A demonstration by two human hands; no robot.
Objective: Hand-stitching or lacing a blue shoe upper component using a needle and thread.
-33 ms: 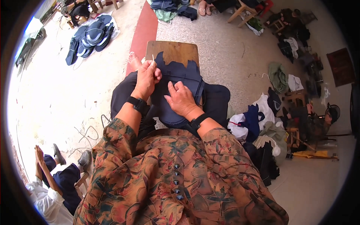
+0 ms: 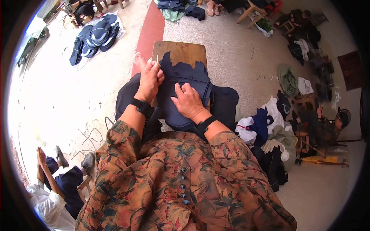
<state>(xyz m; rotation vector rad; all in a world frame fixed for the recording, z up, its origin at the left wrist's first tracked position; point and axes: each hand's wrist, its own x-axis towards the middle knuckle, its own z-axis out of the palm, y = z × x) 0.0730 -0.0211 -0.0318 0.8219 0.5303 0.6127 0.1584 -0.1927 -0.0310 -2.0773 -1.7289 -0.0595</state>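
Note:
A stack of dark navy cloth pieces [image 2: 189, 73] with ragged upper edges lies over my lap and a wooden stool top [image 2: 184, 49]. My left hand [image 2: 150, 79] is closed at the cloth's upper left edge, pinching a thin pale stick-like piece [image 2: 157, 59] that points upward; its kind is too small to make out. On the middle of the cloth rests my right hand [image 2: 188, 101], fingers forward and thumb apart, pressing down with nothing visible in it. Dark bands circle both wrists.
Piled navy, grey-edged cut pieces [image 2: 98, 36] lie on the floor at far left. Heaped white, navy and green cloth [image 2: 266, 125] sits to my right. Another person [image 2: 58, 188] sits at lower left, more people at the far right. Thin cords [image 2: 90, 140] lie left of my legs.
The whole view has shifted very slightly. Both hands keep their places on the cloth.

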